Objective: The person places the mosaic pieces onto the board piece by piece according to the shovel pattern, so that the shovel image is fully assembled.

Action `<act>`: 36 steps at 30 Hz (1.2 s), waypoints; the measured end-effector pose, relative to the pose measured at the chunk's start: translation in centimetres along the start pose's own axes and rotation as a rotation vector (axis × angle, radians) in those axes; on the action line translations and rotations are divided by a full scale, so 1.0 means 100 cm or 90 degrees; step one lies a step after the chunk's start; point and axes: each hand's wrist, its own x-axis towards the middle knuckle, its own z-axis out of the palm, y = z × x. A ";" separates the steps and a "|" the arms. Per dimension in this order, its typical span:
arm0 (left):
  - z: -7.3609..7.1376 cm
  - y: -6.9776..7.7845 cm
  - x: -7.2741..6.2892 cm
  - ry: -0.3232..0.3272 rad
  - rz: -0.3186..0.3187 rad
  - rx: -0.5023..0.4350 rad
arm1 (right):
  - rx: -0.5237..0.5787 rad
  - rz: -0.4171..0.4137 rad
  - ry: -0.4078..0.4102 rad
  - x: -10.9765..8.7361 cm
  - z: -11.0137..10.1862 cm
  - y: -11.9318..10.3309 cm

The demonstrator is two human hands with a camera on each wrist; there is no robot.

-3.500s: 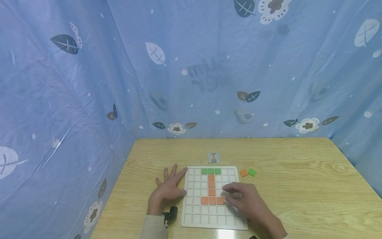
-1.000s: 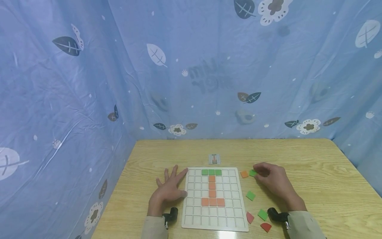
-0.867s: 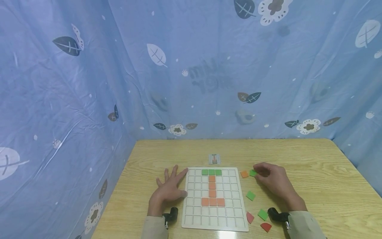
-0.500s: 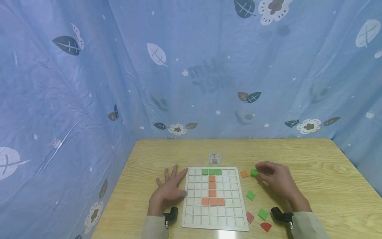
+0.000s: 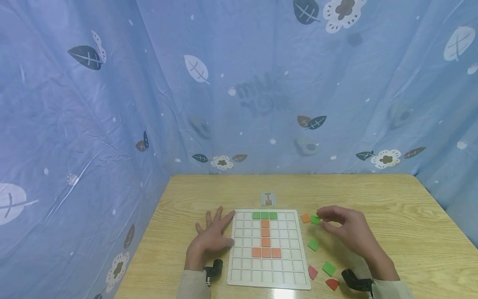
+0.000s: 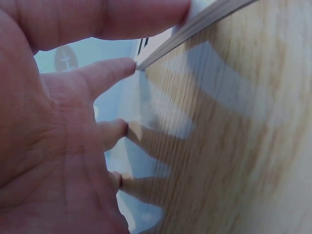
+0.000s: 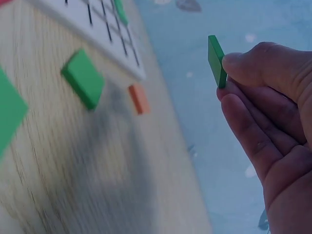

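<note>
My right hand pinches a green square tile between thumb and fingers, right of the board; the right wrist view shows this tile lifted clear of the table. A white grid board lies flat on the table. Set in its top row are three green tiles. Below them, orange tiles run down a column to a row of three. My left hand lies with spread fingers at the board's left edge, its thumb and index fingertip touching it.
A loose orange tile lies by the board's upper right corner. Down the right side are two green tiles and two red quarter-round pieces. A small pattern card lies behind the board. A blue curtain hangs behind the table.
My right hand has moved off the board to the right and taken up the green tile, which has risen from the table. The left hand and board tiles stay the same.
</note>
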 end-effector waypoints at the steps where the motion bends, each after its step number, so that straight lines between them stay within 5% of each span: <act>1: 0.000 -0.001 0.000 0.002 0.006 -0.002 | 0.005 -0.003 0.001 -0.002 0.000 -0.004; 8: -0.004 0.007 -0.003 -0.002 -0.008 -0.020 | 0.031 -0.034 0.006 -0.011 0.005 -0.025; 27: 0.000 0.001 -0.001 0.006 0.001 -0.012 | 0.092 -0.091 -0.015 -0.024 0.025 -0.068; 36: -0.001 0.002 -0.001 0.006 0.004 -0.014 | 0.143 -0.076 -0.053 -0.031 0.048 -0.077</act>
